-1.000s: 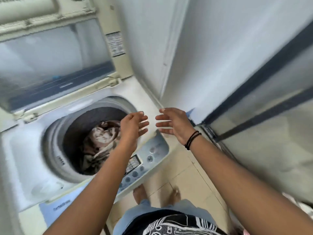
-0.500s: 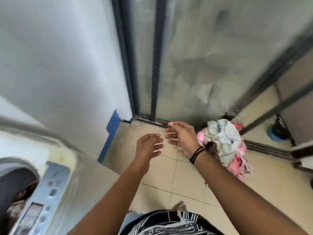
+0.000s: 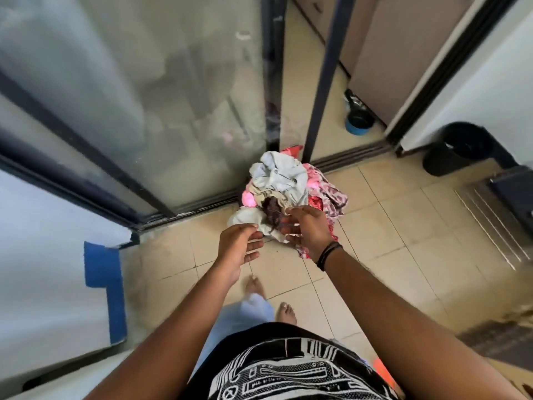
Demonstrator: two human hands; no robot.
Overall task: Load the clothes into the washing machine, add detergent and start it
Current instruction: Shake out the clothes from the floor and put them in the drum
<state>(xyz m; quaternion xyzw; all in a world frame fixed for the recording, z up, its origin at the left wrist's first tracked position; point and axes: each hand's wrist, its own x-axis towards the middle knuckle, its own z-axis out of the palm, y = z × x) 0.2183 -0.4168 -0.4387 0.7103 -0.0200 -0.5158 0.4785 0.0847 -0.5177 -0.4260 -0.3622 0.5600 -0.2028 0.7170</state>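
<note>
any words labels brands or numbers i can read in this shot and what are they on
No text reads clearly in the head view.
Black and white printed shirt: its pattern holds letter-like marks, too small and warped to read.
Pile of clothes on the floor: prints only, no lettering visible.
Blue tape on the wall: plain, no writing.
Black bin: no label visible.

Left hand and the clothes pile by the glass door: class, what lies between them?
Nothing. In the head view only bare floor tile separates the left hand from the clothes pile.
</note>
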